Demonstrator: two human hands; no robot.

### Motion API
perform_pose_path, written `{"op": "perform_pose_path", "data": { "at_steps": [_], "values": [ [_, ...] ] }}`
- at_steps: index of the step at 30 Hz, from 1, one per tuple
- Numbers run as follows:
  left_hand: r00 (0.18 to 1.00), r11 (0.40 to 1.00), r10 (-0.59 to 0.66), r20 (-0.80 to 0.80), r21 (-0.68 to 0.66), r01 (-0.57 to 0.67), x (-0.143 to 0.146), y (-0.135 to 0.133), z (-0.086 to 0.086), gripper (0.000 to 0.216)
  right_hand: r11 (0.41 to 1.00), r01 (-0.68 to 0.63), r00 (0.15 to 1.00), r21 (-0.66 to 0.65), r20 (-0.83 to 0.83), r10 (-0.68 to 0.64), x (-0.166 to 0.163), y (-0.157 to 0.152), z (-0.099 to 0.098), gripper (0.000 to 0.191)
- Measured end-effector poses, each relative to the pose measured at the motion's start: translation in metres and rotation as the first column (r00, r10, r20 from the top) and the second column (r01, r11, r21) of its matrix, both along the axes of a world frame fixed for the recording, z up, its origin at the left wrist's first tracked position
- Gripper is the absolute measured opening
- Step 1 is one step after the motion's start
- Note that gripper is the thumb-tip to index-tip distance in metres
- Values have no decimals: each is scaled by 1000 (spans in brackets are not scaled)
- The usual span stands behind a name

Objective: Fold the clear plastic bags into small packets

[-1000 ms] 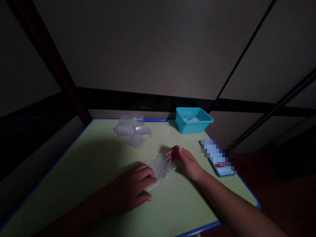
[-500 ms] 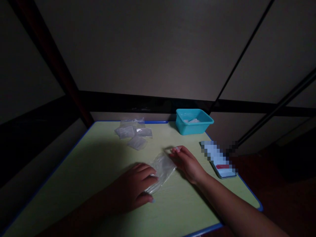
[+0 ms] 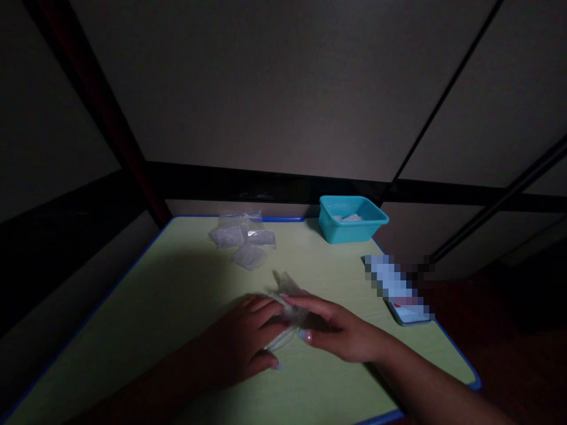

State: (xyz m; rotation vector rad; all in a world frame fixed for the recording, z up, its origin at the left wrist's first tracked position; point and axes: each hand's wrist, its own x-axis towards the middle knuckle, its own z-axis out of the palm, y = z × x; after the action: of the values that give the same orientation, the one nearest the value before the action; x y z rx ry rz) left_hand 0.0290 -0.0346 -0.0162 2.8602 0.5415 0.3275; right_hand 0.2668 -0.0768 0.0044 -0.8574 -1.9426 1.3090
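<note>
A crumpled clear plastic bag point(image 3: 290, 286) lies on the light green table, partly hidden beneath my fingers. From the left, my left hand point(image 3: 248, 333) rests on it with the fingers spread and the thumb apart on the tabletop. My right hand point(image 3: 339, 330) has the bag's right side gathered between its fingers and thumb, pushed in close to the left fingertips. How firmly the right fingers pinch the film is hard to see in the dim light.
Several small clear packets point(image 3: 241, 236) lie near the table's point(image 3: 168, 307) back edge. A turquoise plastic basket point(image 3: 352, 230) with whitish packets inside stands at the back right corner. A phone point(image 3: 398, 292), its screen blurred, lies along the right edge. Cabinet panels point(image 3: 266, 88) rise behind.
My right hand has come down and left, folding the bag's right part toward my left hand. The bag is now bunched up; my left hand has stayed nearly in place.
</note>
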Motion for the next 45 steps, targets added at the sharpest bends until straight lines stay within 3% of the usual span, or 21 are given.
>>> {"op": "perform_pose_path", "data": {
  "at_steps": [3,7,15,17,19,21,23,25,31,39,42,45],
  "values": [
    [999,1000,-6,32,6,5,0,2,-1,51,987,-18,956,160,292,-30,1,-4,1,62],
    [1000,999,-21,-22,46,22,-1,5,-4,56,977,-35,827,210,556,-90,3,-6,-5,79],
    [1000,1000,10,-26,-17,-11,-2,5,-10,64,955,-162,741,250,670,-50,-2,-10,-8,93],
    [1000,999,11,8,-47,-11,-1,6,-6,53,948,-178,720,264,691,-57,-4,-11,-9,90],
    [992,993,95,88,-84,-88,0,6,-1,32,943,-176,699,284,711,-84,-5,-11,-11,84],
    [936,948,299,184,-168,-269,1,6,2,33,938,-170,680,302,725,-110,-7,-10,-12,79],
    [837,851,497,231,-318,-417,1,7,4,35,934,-176,663,310,739,-121,-10,-10,-12,77],
    [781,776,575,242,-463,-428,2,9,4,35,932,-179,646,316,752,-131,-12,-9,-11,74],
    [822,742,496,279,-628,-235,7,13,5,39,919,-176,621,354,764,-175,-16,-11,-9,68],
    [673,570,715,192,-718,-400,6,9,11,47,903,-192,645,384,743,-179,-16,-12,-10,64],
    [684,535,722,105,-713,-454,6,7,18,43,892,-217,648,397,742,-172,-16,-11,-12,62],
    [717,541,696,39,-684,-488,6,8,20,34,869,-210,655,448,724,-215,-16,-12,-12,53]
  ]
}}
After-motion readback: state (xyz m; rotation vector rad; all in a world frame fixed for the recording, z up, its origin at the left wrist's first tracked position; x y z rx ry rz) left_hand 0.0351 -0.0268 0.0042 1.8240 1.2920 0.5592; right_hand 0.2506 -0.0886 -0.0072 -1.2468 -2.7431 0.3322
